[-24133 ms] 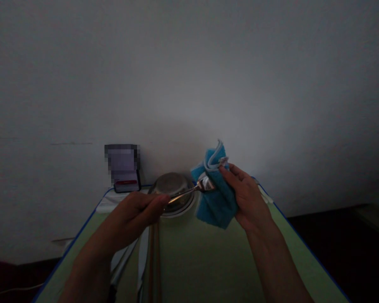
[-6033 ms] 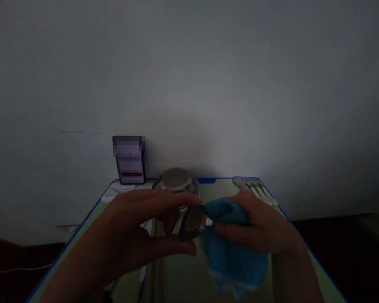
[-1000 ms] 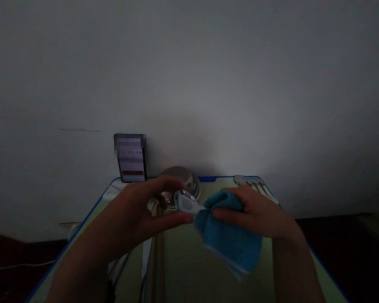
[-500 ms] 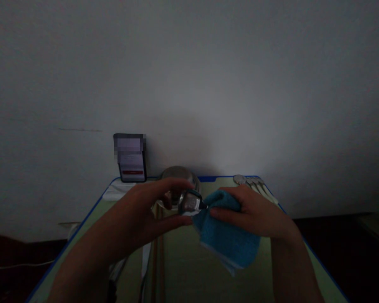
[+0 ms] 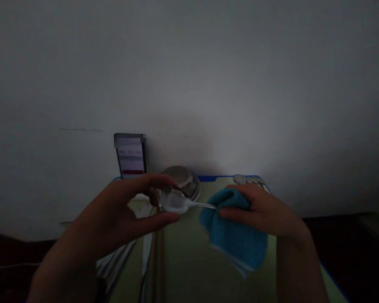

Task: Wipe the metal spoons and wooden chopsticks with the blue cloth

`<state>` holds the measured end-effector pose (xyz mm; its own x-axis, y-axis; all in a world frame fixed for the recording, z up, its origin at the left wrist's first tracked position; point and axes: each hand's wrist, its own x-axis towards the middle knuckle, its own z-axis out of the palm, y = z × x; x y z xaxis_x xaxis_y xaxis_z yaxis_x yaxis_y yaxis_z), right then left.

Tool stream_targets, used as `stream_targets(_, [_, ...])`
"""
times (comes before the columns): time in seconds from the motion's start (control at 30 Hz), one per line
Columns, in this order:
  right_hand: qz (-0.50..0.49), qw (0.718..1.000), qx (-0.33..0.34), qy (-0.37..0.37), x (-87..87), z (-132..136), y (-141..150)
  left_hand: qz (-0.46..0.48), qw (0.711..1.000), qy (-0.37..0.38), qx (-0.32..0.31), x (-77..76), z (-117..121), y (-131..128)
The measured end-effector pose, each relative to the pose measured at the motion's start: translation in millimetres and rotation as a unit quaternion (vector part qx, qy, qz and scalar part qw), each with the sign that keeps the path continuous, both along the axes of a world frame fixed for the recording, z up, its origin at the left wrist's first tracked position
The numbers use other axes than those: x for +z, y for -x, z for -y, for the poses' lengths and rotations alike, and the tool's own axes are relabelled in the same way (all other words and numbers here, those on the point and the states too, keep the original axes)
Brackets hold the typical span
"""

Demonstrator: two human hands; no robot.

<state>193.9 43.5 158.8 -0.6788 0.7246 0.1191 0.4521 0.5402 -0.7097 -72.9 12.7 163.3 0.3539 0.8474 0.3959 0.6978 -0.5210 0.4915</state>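
Observation:
A shiny metal spoon (image 5: pixel 174 201) is held sideways in front of me, its bowl to the left and its handle running right. My left hand (image 5: pixel 129 202) curls round the bowl, thumb below and fingers above. The blue cloth (image 5: pixel 238 240) is pinched in my right hand (image 5: pixel 255 210), and its lower part hangs free. Where the spoon's handle enters the cloth's folds, its end is hidden. Behind the spoon, an upturned metal bowl (image 5: pixel 179 174) stands near the wall.
A phone (image 5: pixel 132 158) leans on the wall at the back left. Several spoons (image 5: pixel 240 179) lie at the back right, partly covered by my right hand. Chopsticks (image 5: pixel 158 261), a knife (image 5: pixel 147 248) and other metal cutlery (image 5: pixel 120 261) lie lengthwise on the blue-edged table (image 5: pixel 214 269).
The cloth and my right hand have slid right along the handle, baring part of it. My left hand has shifted left with the spoon's bowl, which has turned.

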Motion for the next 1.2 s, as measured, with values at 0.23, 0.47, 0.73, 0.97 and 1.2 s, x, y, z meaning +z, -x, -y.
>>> stream_targets(0.23, [0.026, 0.998, -0.049, -0.024, -3.5, -1, -8, 0.029, 0.999, -0.015, -0.023, -10.0, -8, 5])
stream_targets(0.47, [0.009, 0.999, -0.038, -0.01, -1.9, 0, -3, 0.091, 0.989, -0.043, -0.105, -6.3, -5, 3])
stream_targets(0.73, [0.021, 0.999, -0.009, -0.045, 0.0, 0, 0, 0.08, 0.983, 0.011, -0.164, -2.1, -4, -2])
stream_targets(0.97, [0.028, 0.998, -0.014, -0.05, 1.0, -1, 0, 0.077, 0.989, 0.083, -0.091, -3.3, -4, -4])
stream_targets(1.2, [0.052, 0.997, -0.04, -0.047, 1.7, 0, 1, 0.044, 0.994, 0.078, -0.055, -3.4, -5, -6])
